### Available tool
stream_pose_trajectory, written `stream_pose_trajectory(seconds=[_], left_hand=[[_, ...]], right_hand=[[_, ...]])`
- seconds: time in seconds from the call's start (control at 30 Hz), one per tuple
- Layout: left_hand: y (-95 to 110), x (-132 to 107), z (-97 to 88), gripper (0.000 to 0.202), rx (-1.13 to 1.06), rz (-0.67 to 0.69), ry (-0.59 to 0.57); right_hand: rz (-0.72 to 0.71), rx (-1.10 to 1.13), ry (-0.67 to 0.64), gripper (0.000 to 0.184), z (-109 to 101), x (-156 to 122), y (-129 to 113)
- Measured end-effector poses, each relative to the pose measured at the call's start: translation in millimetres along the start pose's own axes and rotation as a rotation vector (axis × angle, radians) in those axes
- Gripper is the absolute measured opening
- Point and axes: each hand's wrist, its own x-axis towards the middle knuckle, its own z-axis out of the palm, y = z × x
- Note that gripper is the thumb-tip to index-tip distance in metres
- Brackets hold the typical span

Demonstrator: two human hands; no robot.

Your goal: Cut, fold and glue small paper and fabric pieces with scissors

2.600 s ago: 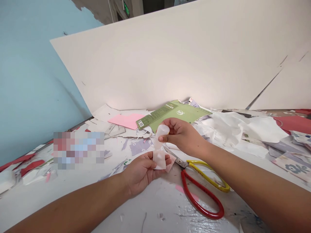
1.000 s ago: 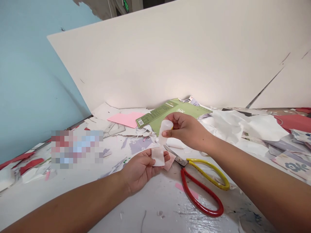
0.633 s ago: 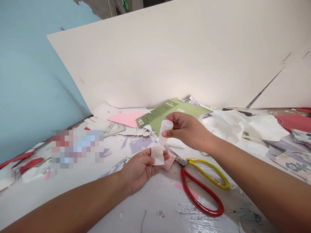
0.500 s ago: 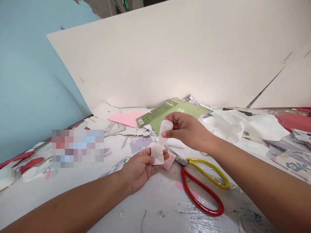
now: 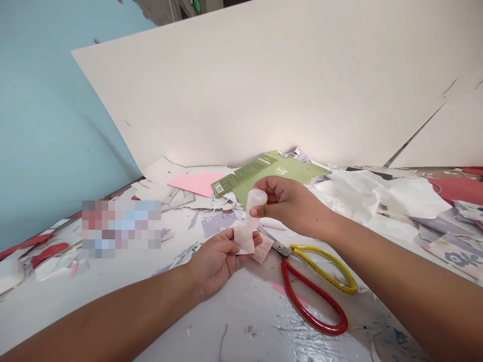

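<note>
- One small translucent white bottle (image 5: 256,197) is gripped between the thumb and fingers of the right hand (image 5: 289,207), tilted, with its broad round end up and its lower end pointing toward the left hand (image 5: 216,260).
- One small white square of paper (image 5: 244,242) is pinched in the left hand, thumb on top and fingers beneath, right below the bottle; whether bottle and paper touch, I cannot tell.
- A pale pink scrap (image 5: 264,249) lies just past the left fingertips.
- Big scissors (image 5: 286,252) rest on the worktop (image 5: 181,322), to the right of the left hand and below the right one; the red and yellow handle loops spread apart toward the person, and the blades reach in between the two hands.
- A narrow pink strip lies partly beneath the red loop, nearer the person than either hand.
- Lavender scraps (image 5: 217,224) are scattered just beyond the left hand.
- A green printed card (image 5: 289,170) with a barcode lies behind the right hand, and a pink sheet (image 5: 193,184) is to the left of it.
- Crumpled white paper (image 5: 350,193) is heaped to the right of the right hand, with a red sheet (image 5: 460,191) and a floral piece (image 5: 455,257) farther out.
- Behind everything, beyond both hands, stands a white panel (image 5: 264,90), with a blue wall (image 5: 45,110) off to the left.
</note>
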Motion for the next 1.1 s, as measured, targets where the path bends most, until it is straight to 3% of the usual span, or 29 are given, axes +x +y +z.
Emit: stream_pose_trajectory(seconds=[0.37, 1.1], left_hand=[[1.7, -0.3, 3.7, 0.032, 0.026, -0.012, 0.068], [1.5, 0.1, 4.3, 0.038, 0.024, -0.021, 0.089]], right_hand=[[-0.013, -0.006, -0.037, 0.019, 2.6, -2.0, -0.3], [0.013, -0.069, -0.112, 0.021, 3.5, -6.9, -6.3]])
